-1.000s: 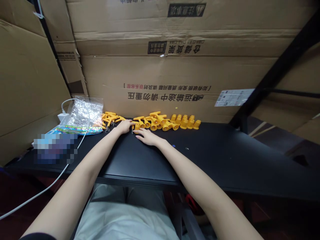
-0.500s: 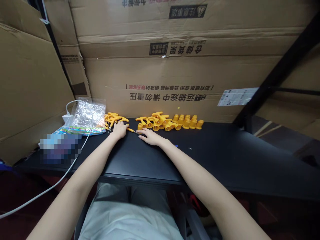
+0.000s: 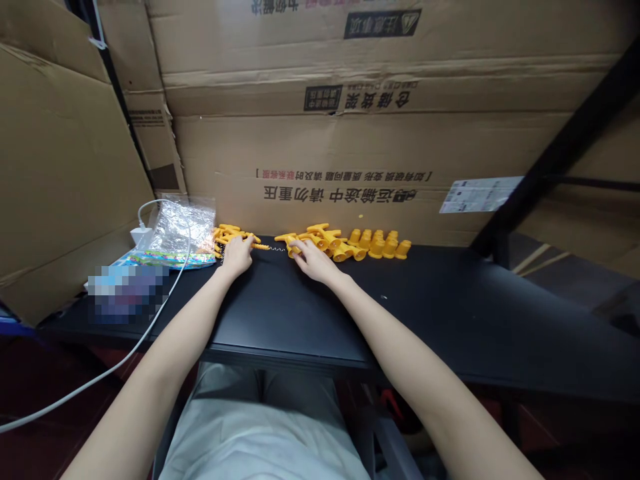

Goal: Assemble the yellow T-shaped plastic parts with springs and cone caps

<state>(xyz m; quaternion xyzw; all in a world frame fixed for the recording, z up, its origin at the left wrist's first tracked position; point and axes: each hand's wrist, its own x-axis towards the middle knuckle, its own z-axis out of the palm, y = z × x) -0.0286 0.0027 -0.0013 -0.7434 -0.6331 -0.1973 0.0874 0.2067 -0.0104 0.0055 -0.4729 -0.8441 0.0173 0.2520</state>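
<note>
My left hand (image 3: 237,255) is closed on a yellow ridged rod (image 3: 261,247), whose end sticks out to the right of my fingers. From that end a thin coiled spring (image 3: 277,249) runs rightward. Fingers of my right hand (image 3: 315,262) are closed round a small yellow bell-shaped cup (image 3: 291,248), partly hidden by them. Left of and behind my left hand is a heap of yellow T-shaped handles (image 3: 227,231), with fine dark coils beside it. Just behind my right hand lie several yellow T-handled bell pieces (image 3: 330,240).
Several yellow cups (image 3: 389,248) stand upside down in rows at the right. A clear plastic bag (image 3: 183,223), a colourful packet (image 3: 170,260) and a white cable (image 3: 167,307) occupy the left. A cardboard wall (image 3: 320,143) closes off the back of the black tabletop (image 3: 295,313).
My right hand has moved right and slightly back, to the yellow cup. The spring between my hands now shows longer. The rod in my left hand now points more level.
</note>
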